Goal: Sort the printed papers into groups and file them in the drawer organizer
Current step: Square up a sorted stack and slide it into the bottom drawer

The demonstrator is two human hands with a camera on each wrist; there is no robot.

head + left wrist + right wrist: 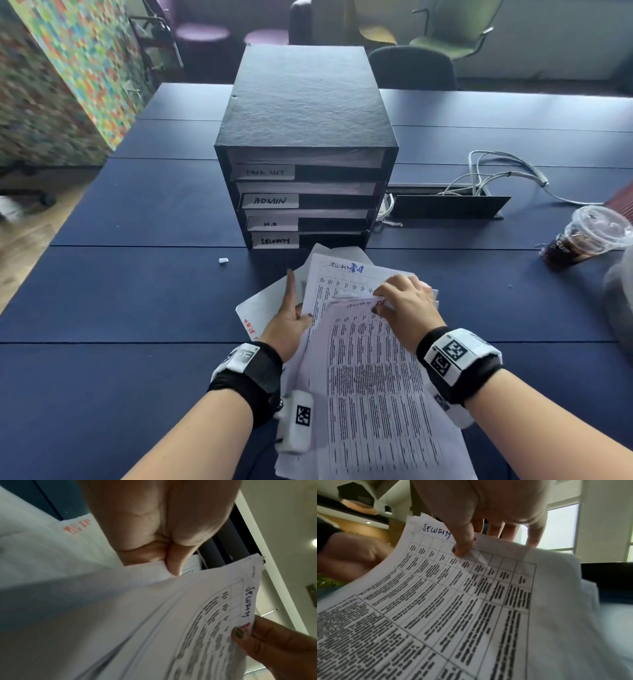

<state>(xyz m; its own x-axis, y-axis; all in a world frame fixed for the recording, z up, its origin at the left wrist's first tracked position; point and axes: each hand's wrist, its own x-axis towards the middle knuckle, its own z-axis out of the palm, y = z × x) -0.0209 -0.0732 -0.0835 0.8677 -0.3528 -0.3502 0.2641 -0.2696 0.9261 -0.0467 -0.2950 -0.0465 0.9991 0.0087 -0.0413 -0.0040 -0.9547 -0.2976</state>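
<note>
The printed papers [370, 370] are held fanned above the table [137, 291], just in front of the drawer organizer [305, 154]; the sheaf is gripped by the left hand [287, 325], index finger extended; the top sheet's upper edge is pinched by the right hand [407, 305]; the sheets are judged thin, limp and slippery, so an edge pinch is advised.
</note>
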